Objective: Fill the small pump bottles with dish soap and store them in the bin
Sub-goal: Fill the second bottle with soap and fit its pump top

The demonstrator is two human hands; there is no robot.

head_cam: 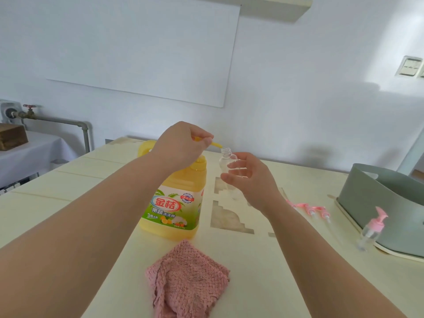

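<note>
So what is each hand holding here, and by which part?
The left hand grips the dish soap jug by its yellow pump head; the right hand holds the small clear bottle by its body, below the open neck.

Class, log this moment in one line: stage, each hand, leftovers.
stage: filling | right hand: holds open small bottle | left hand: grips jug pump, spout at its mouth | left: loose pump heads
</note>
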